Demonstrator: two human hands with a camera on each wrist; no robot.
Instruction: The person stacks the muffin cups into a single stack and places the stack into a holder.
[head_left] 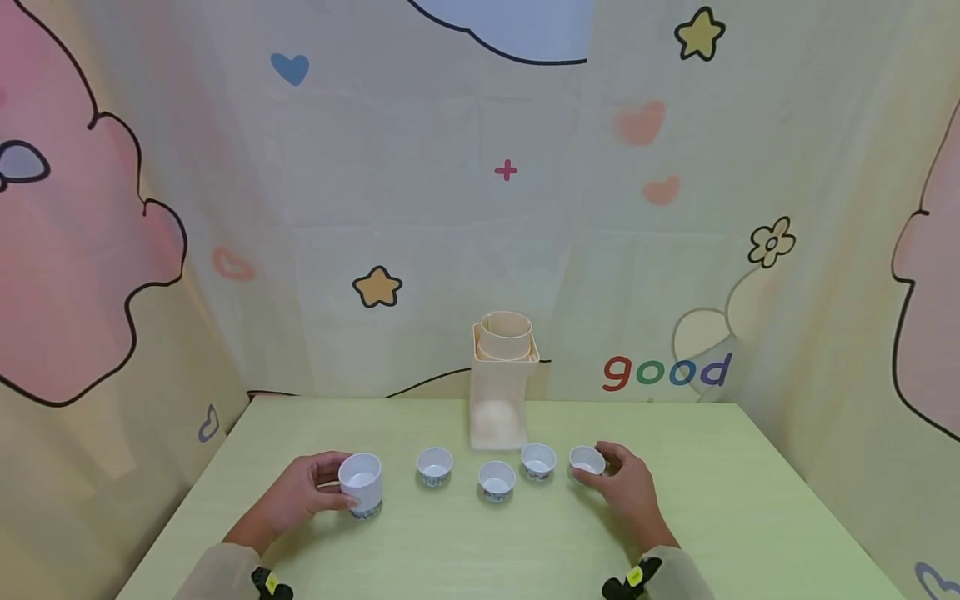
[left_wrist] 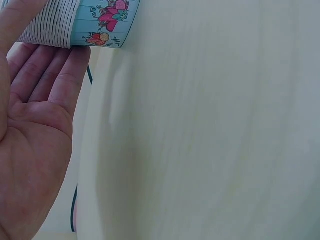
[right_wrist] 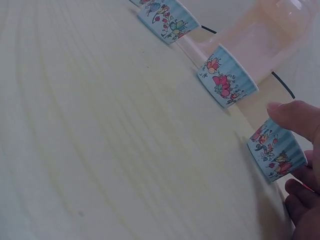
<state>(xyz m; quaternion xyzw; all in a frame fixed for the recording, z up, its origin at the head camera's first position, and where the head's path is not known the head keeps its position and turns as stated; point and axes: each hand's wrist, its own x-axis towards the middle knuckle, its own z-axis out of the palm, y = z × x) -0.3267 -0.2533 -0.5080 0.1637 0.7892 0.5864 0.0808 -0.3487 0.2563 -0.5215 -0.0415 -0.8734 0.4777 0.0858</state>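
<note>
My left hand (head_left: 307,487) grips a nested stack of paper cups (head_left: 362,485) at the left of the table, thumb and fingers around its side. In the left wrist view the cup stack (left_wrist: 52,27) shows many white rims and one light-blue, fruit-patterned wall. My right hand (head_left: 628,485) holds a single paper cup (head_left: 587,460) at the right end of the cups, thumb on one side and fingers on the other. That paper cup (right_wrist: 274,152) stands upright at the tabletop in the right wrist view, its patterned wall facing the camera.
Between the hands stand three more upright paper cups: a left one (head_left: 434,467), a middle one (head_left: 497,482) and a right one (head_left: 538,462). Behind them is a tall pale-pink holder (head_left: 498,408) with a round tube on top. A patterned cloth (head_left: 420,192) hangs behind the table (head_left: 450,550).
</note>
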